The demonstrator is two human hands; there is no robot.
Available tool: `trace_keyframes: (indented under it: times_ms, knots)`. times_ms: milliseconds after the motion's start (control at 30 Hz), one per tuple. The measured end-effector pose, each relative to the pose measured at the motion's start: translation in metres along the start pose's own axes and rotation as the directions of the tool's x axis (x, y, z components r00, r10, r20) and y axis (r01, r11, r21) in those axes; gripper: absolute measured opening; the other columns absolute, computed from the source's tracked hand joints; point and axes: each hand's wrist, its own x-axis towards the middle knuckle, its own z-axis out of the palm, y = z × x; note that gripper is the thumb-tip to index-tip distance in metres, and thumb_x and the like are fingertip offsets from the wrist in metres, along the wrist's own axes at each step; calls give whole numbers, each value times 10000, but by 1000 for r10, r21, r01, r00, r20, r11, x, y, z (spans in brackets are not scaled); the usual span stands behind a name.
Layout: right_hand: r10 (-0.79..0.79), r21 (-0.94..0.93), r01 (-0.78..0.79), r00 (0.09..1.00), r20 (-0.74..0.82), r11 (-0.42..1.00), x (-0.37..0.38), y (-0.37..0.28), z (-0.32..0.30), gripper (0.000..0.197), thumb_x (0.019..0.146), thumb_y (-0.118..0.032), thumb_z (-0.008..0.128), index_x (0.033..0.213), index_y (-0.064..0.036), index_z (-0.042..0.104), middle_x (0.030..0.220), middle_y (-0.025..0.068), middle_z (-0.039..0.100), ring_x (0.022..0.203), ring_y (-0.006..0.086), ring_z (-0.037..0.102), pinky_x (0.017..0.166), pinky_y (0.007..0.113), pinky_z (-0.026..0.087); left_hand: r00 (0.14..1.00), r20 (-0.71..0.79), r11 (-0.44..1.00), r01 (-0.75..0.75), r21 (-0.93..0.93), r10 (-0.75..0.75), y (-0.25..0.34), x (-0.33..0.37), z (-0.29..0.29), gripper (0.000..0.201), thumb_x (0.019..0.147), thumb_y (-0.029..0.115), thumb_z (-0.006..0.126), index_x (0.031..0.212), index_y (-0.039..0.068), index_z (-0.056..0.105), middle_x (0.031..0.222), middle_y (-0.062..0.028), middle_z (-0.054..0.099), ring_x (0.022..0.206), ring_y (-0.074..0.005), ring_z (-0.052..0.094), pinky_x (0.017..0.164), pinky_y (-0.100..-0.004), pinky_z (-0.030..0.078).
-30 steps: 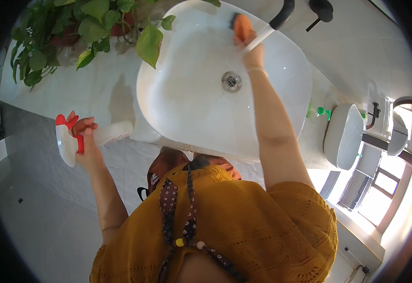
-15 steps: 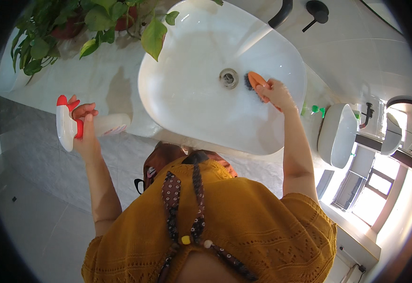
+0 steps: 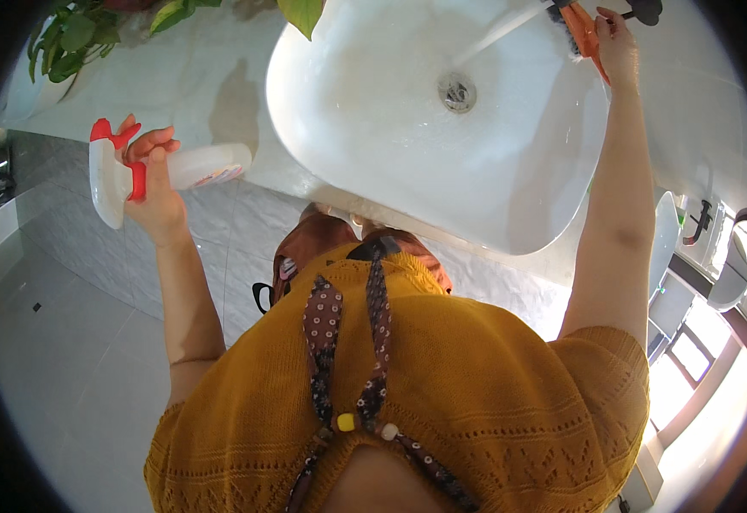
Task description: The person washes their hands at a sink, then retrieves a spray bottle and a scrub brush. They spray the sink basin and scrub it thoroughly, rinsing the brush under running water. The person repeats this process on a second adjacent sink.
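Note:
My left hand [image 3: 158, 184] is wrapped round the neck of a white spray bottle [image 3: 211, 165] with a red trigger and nozzle. The bottle lies nearly sideways in the grip, beside the counter's front edge. Beyond the far right rim of the white washbasin [image 3: 373, 162], my right hand [image 3: 618, 53] holds an orange scrub brush [image 3: 589, 41] with dark bristles. Its fingertips are at the black tap lever [image 3: 645, 10] on the wall; whether they touch it is hard to tell. A stream of water [image 3: 506, 36] falls into the basin towards the metal drain [image 3: 457, 91].
Potted green plants [image 3: 78, 38] stand on the counter [image 3: 194, 94] at the far left, one leaf hanging by the basin rim. A second black tap [image 3: 696, 224] and a round mirror [image 3: 730, 274] are at the right. Grey tiles [image 3: 211, 214] face the counter front.
My right hand has moved from inside the basin, by the drain, up and right to the tap lever, still holding the brush. My left hand keeps the spray bottle. The view has shifted.

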Motion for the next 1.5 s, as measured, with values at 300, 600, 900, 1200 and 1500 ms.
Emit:
trace_keyframes:
  times_ms: [300, 600, 900, 1200, 1500]
  knots:
    - [134, 75, -146, 981, 143, 986, -11, -25, -22, 301, 822, -307, 510, 970, -59, 598, 691, 9, 556, 515, 60, 441, 502, 216, 370, 1000, -15, 999, -7, 35, 8, -3, -3, -1, 396, 758, 51, 530, 1128, -17, 407, 906, -125, 576, 768, -157, 536, 711, -288, 456]
    - [421, 223, -399, 905, -57, 889, -166, -80, -32, 269, 802, -310, 561, 857, -47, 554, 654, 40, 545, 599, 133, 516, 560, 274, 417, 984, 177, 1000, 17, -15, -14, -5, 2, -8, 457, 742, -25, 488, 1186, 0, 383, 994, -138, 549, 759, -158, 524, 744, -311, 436]
    - [453, -161, -427, 869, 199, 890, -226, -131, -29, 320, 740, -359, 592, 827, -56, 542, 674, 102, 584, 653, 266, 562, 579, 369, 422, 936, 351, 998, -19, -55, 37, -14, 12, -8, 492, 705, 16, 558, 1174, -29, 414, 985, -141, 547, 808, -183, 549, 721, -305, 462]
    - [251, -270, -89, 713, 654, 959, -220, -176, 52, 476, 656, -348, 668, 999, -92, 462, 890, 126, 599, 847, 293, 567, 688, 403, 442, 870, 494, 998, 32, -50, -3, -5, 5, -13, 514, 689, 19, 478, 1195, -21, 391, 907, -103, 567, 748, -167, 512, 750, -319, 422]
    - [386, -485, 3, 599, 701, 875, -212, -103, -3, 417, 560, -268, 694, 894, -91, 518, 771, 89, 605, 738, 261, 584, 634, 368, 450, 950, 313, 997, 22, -70, 1, -3, -11, -37, 527, 707, 57, 517, 1201, -36, 361, 938, -145, 559, 802, -191, 539, 762, -331, 439]
